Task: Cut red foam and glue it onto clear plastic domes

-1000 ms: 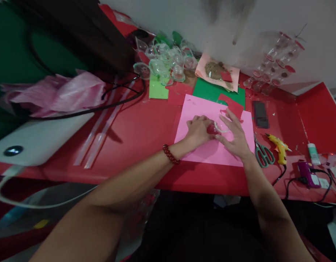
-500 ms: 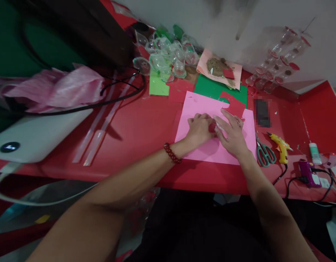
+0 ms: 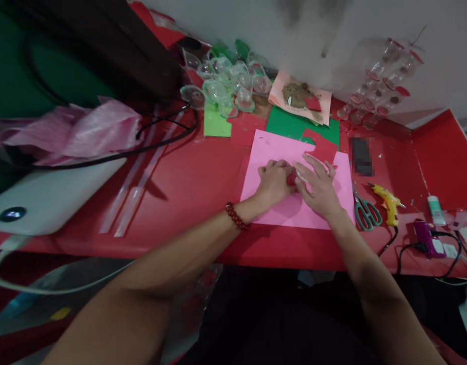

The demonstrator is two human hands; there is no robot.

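Note:
Over a pink sheet of paper (image 3: 267, 144), my two hands meet around a small red round piece (image 3: 291, 178). A clear, shiny part shows beside it, mostly hidden by fingers. My left hand (image 3: 274, 181), with a beaded bracelet on its wrist, has its fingers curled and closed on the piece from the left. From the right, my right hand (image 3: 317, 185) has its thumb and index finger on either side of the piece, its other fingers spread. Just beyond the fingers lies a red paper with a cut-out curve (image 3: 324, 148).
Clear plastic cups (image 3: 229, 78) are heaped at the back. Scissors (image 3: 366, 212), a yellow glue gun (image 3: 387, 203), a white bottle (image 3: 436, 210) and a purple power adapter (image 3: 427, 238) lie right. Joined cups with red discs (image 3: 381, 83) lean on the wall. Clear strips (image 3: 129, 213) lie left.
The whole view has shifted slightly. Both hands stay at the same spot on the pink sheet, with almost the same grip on the red piece.

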